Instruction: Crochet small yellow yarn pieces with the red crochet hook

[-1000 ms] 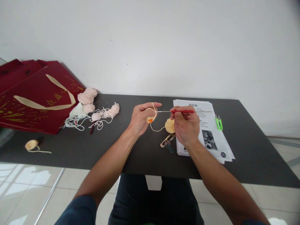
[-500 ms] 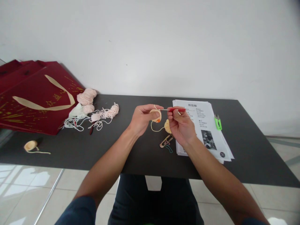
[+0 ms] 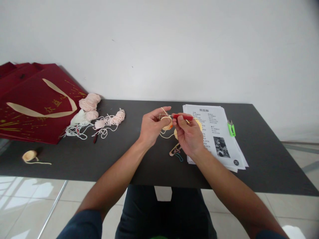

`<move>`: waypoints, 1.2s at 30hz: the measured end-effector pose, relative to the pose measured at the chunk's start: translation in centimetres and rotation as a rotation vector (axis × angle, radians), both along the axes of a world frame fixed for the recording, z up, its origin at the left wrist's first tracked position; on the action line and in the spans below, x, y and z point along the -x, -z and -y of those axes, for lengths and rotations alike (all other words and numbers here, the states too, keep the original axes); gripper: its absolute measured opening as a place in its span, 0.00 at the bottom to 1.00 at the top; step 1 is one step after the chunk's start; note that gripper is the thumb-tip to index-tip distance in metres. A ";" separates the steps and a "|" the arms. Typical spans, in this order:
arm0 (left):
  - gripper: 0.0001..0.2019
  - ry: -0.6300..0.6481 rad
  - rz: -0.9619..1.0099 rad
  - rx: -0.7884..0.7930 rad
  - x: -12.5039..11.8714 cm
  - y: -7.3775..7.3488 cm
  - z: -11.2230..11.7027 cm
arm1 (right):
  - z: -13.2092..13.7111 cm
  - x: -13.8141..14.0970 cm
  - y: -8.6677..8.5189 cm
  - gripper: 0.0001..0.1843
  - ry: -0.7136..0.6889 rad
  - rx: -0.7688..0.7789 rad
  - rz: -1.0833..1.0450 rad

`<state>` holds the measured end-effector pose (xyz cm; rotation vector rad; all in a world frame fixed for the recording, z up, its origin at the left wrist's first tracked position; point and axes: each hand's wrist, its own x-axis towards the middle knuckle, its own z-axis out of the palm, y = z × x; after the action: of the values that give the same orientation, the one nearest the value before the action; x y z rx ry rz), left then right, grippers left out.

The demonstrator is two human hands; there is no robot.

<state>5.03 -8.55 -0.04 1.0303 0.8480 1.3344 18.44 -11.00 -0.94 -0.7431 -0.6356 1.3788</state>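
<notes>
My left hand [image 3: 151, 127] is closed on a small cream crochet piece [image 3: 166, 122] with an orange marker, held above the dark table [image 3: 129, 156]. A strand of cream yarn loops over its forefinger. My right hand [image 3: 188, 134] pinches a red-handled crochet hook [image 3: 183, 117], whose metal tip points left into the piece. Both hands are close together, almost touching. A cream yarn ball [image 3: 198, 124] peeks out behind my right hand. Small metal tools with a blue marker [image 3: 175, 151] lie on the table just below the hands.
A stack of printed sheets [image 3: 219, 136] lies to the right, with green snips [image 3: 231, 128] beside it. Pink and white yarn [image 3: 96, 116] lies tangled at the left. Red gift bags [image 3: 35, 103] lean at the far left. A small cream crochet piece [image 3: 29, 155] sits near the left edge.
My right hand has moved left with the hook, from well apart to right against my left hand. The hook's tip now reaches the crochet piece.
</notes>
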 end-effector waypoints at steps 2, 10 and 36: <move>0.21 -0.019 0.000 0.002 -0.1 0.0 0.0 | -0.1 0.0 0.1 0.09 -0.002 0.005 0.003; 0.26 -0.058 0.015 0.011 -0.3 0.1 0.1 | 0.0 0.0 0.0 0.08 -0.016 0.009 0.019; 0.25 -0.170 -0.049 -0.062 -0.4 0.0 0.3 | 0.2 -1.2 -0.7 0.08 0.245 -0.272 0.284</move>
<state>5.42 -8.80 -0.06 1.0617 0.9530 1.4918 19.67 -11.17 -0.19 -0.7734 -0.9033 0.9471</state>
